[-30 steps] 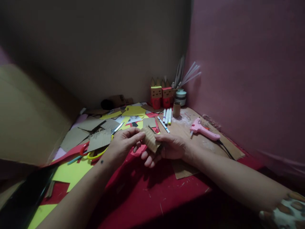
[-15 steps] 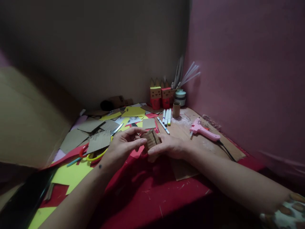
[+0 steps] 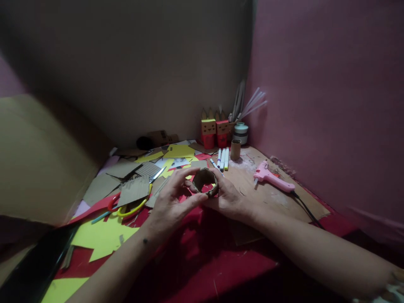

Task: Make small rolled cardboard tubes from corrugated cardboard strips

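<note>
While the scissors [image 3: 158, 174] lie left of centre, partly under a scrap of cardboard [image 3: 134, 191], they are best left there, clear of the work. To their right, the left hand [image 3: 172, 198] is closed on the cardboard ring [image 3: 198, 179], thumb at its near edge and fingers at its upper left. The ring sits mid-frame, its open end turned up toward the camera, red showing through. Light, even pressure would probably suit it, since corrugated walls crease easily and hard pinching could flatten the round. The right hand [image 3: 232, 198] is clamped on the ring's right side; how its lower fingers sit is hidden. Matching the left's force should keep the rim true. Farther right, beyond the markers [image 3: 223, 159], an upright cardboard tube [image 3: 235, 151] and the pink glue gun [image 3: 271, 176] stand well apart from the hands.
</note>
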`<action>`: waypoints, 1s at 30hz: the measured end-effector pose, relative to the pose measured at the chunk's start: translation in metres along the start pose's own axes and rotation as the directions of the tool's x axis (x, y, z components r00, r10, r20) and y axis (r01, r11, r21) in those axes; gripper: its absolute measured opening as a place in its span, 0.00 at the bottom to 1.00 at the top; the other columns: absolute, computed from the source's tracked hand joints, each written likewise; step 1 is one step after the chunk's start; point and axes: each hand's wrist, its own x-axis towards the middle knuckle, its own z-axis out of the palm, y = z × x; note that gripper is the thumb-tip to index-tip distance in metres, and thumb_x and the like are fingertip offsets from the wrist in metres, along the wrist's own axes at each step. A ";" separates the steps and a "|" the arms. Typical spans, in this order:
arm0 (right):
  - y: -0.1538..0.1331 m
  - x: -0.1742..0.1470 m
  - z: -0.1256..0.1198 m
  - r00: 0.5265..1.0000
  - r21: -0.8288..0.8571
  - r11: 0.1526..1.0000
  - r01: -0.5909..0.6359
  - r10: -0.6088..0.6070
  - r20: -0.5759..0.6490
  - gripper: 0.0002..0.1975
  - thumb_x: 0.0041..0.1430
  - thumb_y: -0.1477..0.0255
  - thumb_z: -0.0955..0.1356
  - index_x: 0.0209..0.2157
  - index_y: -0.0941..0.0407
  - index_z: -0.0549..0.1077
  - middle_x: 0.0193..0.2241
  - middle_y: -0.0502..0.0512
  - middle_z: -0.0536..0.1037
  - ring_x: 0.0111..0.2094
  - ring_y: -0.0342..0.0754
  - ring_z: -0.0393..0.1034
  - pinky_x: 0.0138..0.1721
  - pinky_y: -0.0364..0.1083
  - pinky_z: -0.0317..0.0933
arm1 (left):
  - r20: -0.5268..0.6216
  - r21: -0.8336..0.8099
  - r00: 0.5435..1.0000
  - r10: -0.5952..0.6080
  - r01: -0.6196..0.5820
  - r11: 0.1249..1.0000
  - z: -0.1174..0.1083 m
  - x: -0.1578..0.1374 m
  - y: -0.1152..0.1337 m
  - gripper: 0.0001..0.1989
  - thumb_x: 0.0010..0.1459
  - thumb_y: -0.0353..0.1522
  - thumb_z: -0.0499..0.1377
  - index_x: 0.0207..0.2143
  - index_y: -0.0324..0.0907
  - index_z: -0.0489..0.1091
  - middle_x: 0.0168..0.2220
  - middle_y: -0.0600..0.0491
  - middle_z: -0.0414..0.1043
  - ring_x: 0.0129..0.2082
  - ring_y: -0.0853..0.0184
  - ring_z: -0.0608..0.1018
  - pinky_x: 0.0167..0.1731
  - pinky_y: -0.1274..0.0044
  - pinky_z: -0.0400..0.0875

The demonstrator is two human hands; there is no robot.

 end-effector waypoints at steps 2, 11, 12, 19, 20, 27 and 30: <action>0.001 0.000 0.001 1.000 0.002 1.000 0.002 -0.002 0.007 0.24 0.50 0.69 0.71 0.46 0.55 0.60 0.38 0.54 0.70 0.38 0.47 0.68 0.41 0.49 0.65 | -0.045 0.056 0.993 0.108 -0.105 0.993 0.000 -0.001 0.000 0.20 0.54 0.32 0.63 0.50 0.49 0.66 0.47 0.51 0.64 0.36 0.69 0.72 0.38 0.74 0.69; -0.008 -0.004 -0.008 0.998 0.173 0.985 0.018 -0.029 0.063 0.37 0.54 0.70 0.70 0.62 0.48 0.52 0.55 0.56 0.66 0.55 0.50 0.61 0.55 0.52 0.57 | -0.061 0.229 0.983 0.174 -0.156 0.961 -0.006 0.000 0.007 0.03 0.57 0.29 0.58 0.31 0.43 0.72 0.46 0.49 0.62 0.47 0.64 0.69 0.46 0.71 0.65; -0.011 -0.003 -0.012 0.997 0.196 0.980 0.013 -0.028 0.074 0.30 0.57 0.70 0.69 0.60 0.48 0.58 0.55 0.54 0.66 0.56 0.50 0.60 0.56 0.52 0.56 | -0.066 0.231 0.985 0.159 -0.140 0.963 -0.007 0.001 0.009 0.03 0.56 0.30 0.58 0.30 0.43 0.71 0.45 0.49 0.62 0.47 0.63 0.69 0.45 0.71 0.66; -0.010 0.003 -0.024 0.997 0.187 0.981 -0.053 0.043 0.060 0.07 0.58 0.69 0.68 0.38 0.52 0.76 0.37 0.50 0.77 0.41 0.46 0.70 0.47 0.49 0.63 | 0.050 0.187 0.994 0.093 -0.101 0.977 -0.010 0.003 0.010 0.04 0.56 0.31 0.57 0.29 0.43 0.71 0.43 0.49 0.66 0.44 0.63 0.70 0.36 0.75 0.67; -0.008 0.004 -0.024 0.997 0.191 0.980 -0.059 0.047 0.065 0.06 0.57 0.69 0.69 0.36 0.52 0.77 0.35 0.50 0.77 0.40 0.45 0.70 0.46 0.48 0.64 | 0.064 0.181 0.994 0.089 -0.099 0.979 -0.009 0.004 0.009 0.05 0.56 0.31 0.56 0.29 0.42 0.71 0.42 0.49 0.67 0.43 0.63 0.71 0.37 0.75 0.67; -0.001 0.005 -0.023 0.991 0.192 0.972 -0.132 0.123 0.058 0.04 0.51 0.71 0.72 0.30 0.54 0.78 0.29 0.49 0.77 0.33 0.44 0.70 0.40 0.46 0.65 | 0.124 0.253 0.990 0.061 -0.091 0.963 -0.006 0.006 0.008 0.07 0.56 0.29 0.54 0.27 0.42 0.70 0.30 0.53 0.69 0.32 0.68 0.71 0.35 0.76 0.64; 0.000 0.005 -0.021 0.985 0.228 0.958 -0.175 0.168 0.048 0.04 0.49 0.71 0.73 0.29 0.55 0.78 0.29 0.50 0.77 0.32 0.43 0.70 0.40 0.46 0.65 | 0.120 0.277 0.992 0.047 -0.079 0.958 -0.004 0.005 0.008 0.07 0.55 0.28 0.53 0.26 0.42 0.69 0.29 0.54 0.68 0.31 0.68 0.70 0.32 0.77 0.63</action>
